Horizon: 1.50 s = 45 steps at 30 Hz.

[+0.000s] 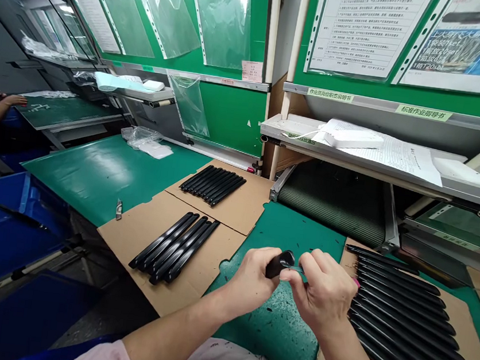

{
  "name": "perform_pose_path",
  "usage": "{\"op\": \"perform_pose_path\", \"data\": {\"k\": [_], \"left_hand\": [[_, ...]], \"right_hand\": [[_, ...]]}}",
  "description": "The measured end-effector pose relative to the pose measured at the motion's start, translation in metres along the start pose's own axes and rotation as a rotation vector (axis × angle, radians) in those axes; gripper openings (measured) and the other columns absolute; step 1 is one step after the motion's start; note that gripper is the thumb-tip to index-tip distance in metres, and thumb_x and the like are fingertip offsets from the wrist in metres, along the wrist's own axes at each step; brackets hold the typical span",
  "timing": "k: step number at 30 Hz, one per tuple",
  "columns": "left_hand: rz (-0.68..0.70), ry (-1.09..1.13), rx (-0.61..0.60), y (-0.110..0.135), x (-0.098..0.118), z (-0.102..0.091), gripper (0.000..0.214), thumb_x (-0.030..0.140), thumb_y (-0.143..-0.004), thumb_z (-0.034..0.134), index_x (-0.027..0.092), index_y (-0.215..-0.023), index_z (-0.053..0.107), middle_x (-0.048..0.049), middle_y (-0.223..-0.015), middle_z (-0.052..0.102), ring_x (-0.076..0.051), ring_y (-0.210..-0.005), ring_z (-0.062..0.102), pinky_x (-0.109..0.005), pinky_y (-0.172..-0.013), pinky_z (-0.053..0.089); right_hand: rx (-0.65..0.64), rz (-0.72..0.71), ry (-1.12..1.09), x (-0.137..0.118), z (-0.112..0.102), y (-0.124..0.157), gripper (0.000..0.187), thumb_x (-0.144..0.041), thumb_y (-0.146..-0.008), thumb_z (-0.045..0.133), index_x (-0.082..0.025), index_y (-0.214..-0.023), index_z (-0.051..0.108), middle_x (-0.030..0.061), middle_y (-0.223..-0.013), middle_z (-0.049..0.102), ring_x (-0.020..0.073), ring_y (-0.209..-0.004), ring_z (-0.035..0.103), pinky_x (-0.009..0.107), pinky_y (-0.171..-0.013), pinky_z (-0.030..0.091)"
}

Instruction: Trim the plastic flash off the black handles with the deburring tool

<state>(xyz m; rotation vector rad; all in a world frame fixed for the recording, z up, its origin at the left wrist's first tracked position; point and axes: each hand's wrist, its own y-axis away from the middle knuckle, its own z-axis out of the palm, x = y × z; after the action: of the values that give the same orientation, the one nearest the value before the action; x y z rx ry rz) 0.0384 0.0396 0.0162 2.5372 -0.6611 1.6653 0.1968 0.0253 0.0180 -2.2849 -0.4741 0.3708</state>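
Note:
My left hand [255,274] is wrapped round a black plastic part [281,264], its rounded end pointing towards my right hand. My right hand [325,288] is closed on a small knife [296,268]; its thin blade touches or nearly touches the part's end, and most of its handle is hidden in my fist. Both hands are over the green table mat [279,323], which is littered with small black shavings. To the right, several long black parts [401,320] lie side by side on cardboard. On the left, glossy black parts [174,247] lie on another cardboard sheet [123,247].
Farther back lies a second group of black parts [212,184]. A small cutter [119,210] lies by the cardboard, and a plastic bag [146,141] behind it. A conveyor belt [333,199] runs under a shelf [356,153] with papers. Another person's hand [14,100] is far left.

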Motion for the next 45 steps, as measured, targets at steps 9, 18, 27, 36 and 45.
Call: {"op": "perform_pose_path", "data": {"k": [9, 18, 27, 36, 45], "left_hand": [[-0.229, 0.11, 0.031, 0.003, 0.012, -0.002, 0.018, 0.009, -0.073, 0.049, 0.021, -0.072, 0.036, 0.0052, -0.068, 0.038, -0.01, -0.063, 0.029, -0.023, -0.053, 0.025], [0.131, -0.121, -0.09, -0.01, 0.015, -0.021, 0.021, 0.009, -0.079, 0.049, 0.019, -0.063, 0.038, 0.0023, -0.064, 0.041, -0.013, -0.064, 0.039, -0.026, -0.06, 0.032], [-0.331, 0.781, 0.503, -0.048, -0.012, -0.021, 0.02, 0.032, -0.086, 0.055, 0.018, -0.1, 0.052, -0.0081, -0.104, 0.057, -0.015, -0.08, 0.059, -0.029, -0.07, 0.05], [-0.364, 1.194, 0.441, -0.039, -0.001, -0.007, 0.039, 0.051, -0.085, 0.063, 0.017, -0.1, 0.053, 0.0093, -0.059, 0.036, -0.002, -0.037, 0.024, -0.016, -0.033, 0.018], [-0.486, 1.318, 0.482, -0.041, 0.003, -0.015, 0.018, 0.034, -0.098, 0.045, 0.017, -0.095, 0.051, 0.0086, -0.057, 0.036, -0.002, -0.035, 0.02, -0.016, -0.031, 0.014]], "right_hand": [[-0.024, 0.079, 0.177, -0.012, 0.009, -0.004, 0.055, -0.064, -0.097, 0.031, -0.02, -0.07, 0.05, 0.0047, -0.067, 0.048, 0.0189, -0.062, 0.04, 0.034, -0.056, 0.023], [-0.295, 0.309, -0.814, -0.012, -0.017, -0.017, 0.037, -0.045, -0.096, 0.051, -0.021, -0.069, 0.049, -0.0029, -0.063, 0.043, 0.012, -0.056, 0.038, 0.026, -0.05, 0.029], [0.069, 0.171, -0.546, -0.043, 0.003, 0.014, 0.003, -0.02, -0.091, 0.057, -0.018, -0.089, 0.059, -0.0008, -0.066, 0.05, 0.0131, -0.059, 0.043, 0.027, -0.056, 0.031], [-0.266, -0.025, -0.202, -0.027, 0.01, 0.011, 0.05, -0.066, -0.091, 0.047, -0.019, -0.079, 0.055, 0.0021, -0.075, 0.055, 0.0162, -0.066, 0.048, 0.03, -0.056, 0.025], [-0.2, -0.152, -0.259, -0.031, 0.013, 0.019, 0.055, -0.06, -0.099, 0.031, -0.02, -0.064, 0.047, 0.0008, -0.062, 0.045, 0.0156, -0.059, 0.04, 0.031, -0.057, 0.023]]}}
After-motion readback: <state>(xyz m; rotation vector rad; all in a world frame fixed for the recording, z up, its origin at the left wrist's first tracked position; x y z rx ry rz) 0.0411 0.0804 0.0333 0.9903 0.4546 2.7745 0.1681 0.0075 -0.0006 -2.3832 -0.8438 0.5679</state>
